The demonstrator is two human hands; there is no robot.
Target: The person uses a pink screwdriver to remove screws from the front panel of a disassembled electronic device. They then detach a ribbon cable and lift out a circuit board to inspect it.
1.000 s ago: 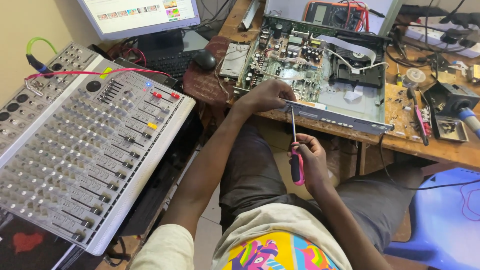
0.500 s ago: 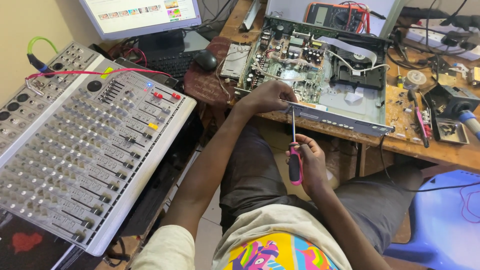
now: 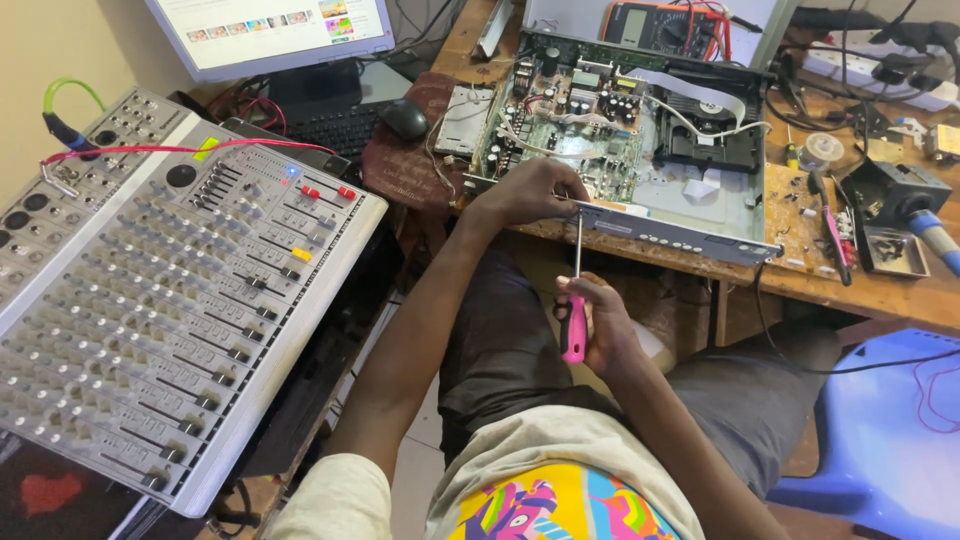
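My right hand (image 3: 598, 322) grips a screwdriver (image 3: 574, 318) by its pink handle. Its metal shaft points up to the underside of the front panel (image 3: 680, 232) of an opened disc player (image 3: 630, 150) that lies on the wooden bench. My left hand (image 3: 530, 192) rests on the player's front left corner, fingers curled over the panel's end right where the screwdriver tip meets it. Inside the player a green circuit board with capacitors, a white ribbon cable and a black disc drive lie bare.
A large grey audio mixer (image 3: 150, 290) fills the left side, tilted toward me. Behind it stand a monitor (image 3: 270, 30), keyboard and mouse (image 3: 404, 120). On the bench's right lie a multimeter (image 3: 655, 25), small tools and a soldering stand (image 3: 890, 200). A blue plastic chair (image 3: 880, 430) stands at the right.
The screwdriver and my right hand have shifted slightly; the shaft stays against the panel's underside. My left hand keeps its hold on the player's corner.
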